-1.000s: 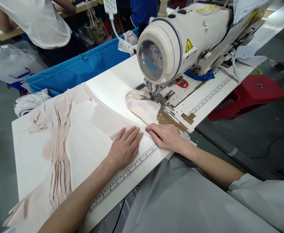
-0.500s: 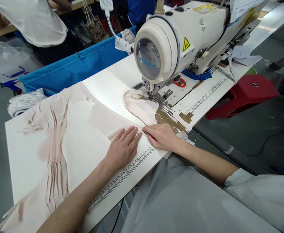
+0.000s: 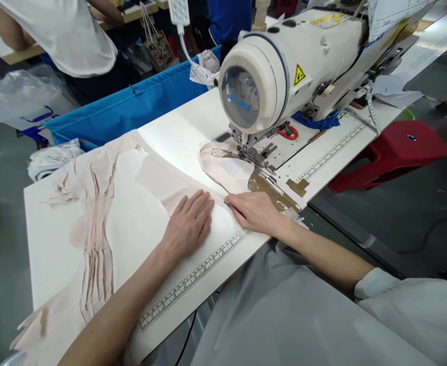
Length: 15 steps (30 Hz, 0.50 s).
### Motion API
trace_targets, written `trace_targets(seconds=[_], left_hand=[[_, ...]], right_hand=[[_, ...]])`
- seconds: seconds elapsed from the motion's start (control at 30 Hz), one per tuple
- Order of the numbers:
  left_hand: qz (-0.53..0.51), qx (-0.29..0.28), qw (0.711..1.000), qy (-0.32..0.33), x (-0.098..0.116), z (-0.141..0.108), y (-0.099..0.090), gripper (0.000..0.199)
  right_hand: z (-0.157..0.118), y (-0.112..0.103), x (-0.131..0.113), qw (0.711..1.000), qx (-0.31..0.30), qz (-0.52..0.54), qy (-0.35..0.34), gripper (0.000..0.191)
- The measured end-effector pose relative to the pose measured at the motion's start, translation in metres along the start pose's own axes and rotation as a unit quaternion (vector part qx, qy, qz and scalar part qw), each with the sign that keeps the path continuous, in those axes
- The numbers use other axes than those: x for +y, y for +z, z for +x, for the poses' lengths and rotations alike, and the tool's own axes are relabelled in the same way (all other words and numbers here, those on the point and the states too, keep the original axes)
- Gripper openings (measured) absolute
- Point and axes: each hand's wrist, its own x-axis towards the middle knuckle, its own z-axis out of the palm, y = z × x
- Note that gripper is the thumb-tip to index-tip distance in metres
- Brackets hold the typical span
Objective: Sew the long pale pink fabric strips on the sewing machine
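Note:
Pale pink fabric (image 3: 172, 175) spreads over the white sewing table, with gathered folds at the left and a looped end under the needle area of the sewing machine (image 3: 251, 84). My left hand (image 3: 188, 221) lies flat on the fabric's near edge, fingers stretched out. Just right of it, my right hand (image 3: 256, 211) is closed, thumb and fingers pinching the fabric edge. A small dark tip shows at the right fingertips; what it is I cannot make out. Brown tape (image 3: 271, 190) covers the table beside the presser foot.
A printed ruler (image 3: 192, 279) runs along the table's front edge. Red-handled scissors (image 3: 288, 132) lie behind the needle. A blue cloth bin (image 3: 131, 109) borders the far side. At the right stands a red stool (image 3: 389, 152); a person in white (image 3: 74, 38) sits beyond the bin.
The whole view has shifted slightly right. My left hand has slid a little left along the fabric, away from my right hand, which keeps its pinch at the edge.

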Motion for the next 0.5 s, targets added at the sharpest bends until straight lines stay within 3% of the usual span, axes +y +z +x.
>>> trace_targets(seconds=[0.13, 0.27, 0.5], left_hand=[[-0.016, -0.003, 0.999, 0.039, 0.004, 0.0, 0.002, 0.039], [-0.024, -0.006, 0.999, 0.036, 0.007, 0.0, 0.004, 0.039], [-0.004, 0.012, 0.999, 0.043, 0.008, 0.001, 0.005, 0.039]], right_hand=[[0.003, 0.005, 0.0, 0.999, 0.026, 0.023, 0.008, 0.025], [0.001, 0.011, 0.002, 0.996, 0.061, 0.06, 0.018, 0.028], [0.007, 0.01, -0.002, 0.999, 0.037, 0.035, 0.013, 0.028]])
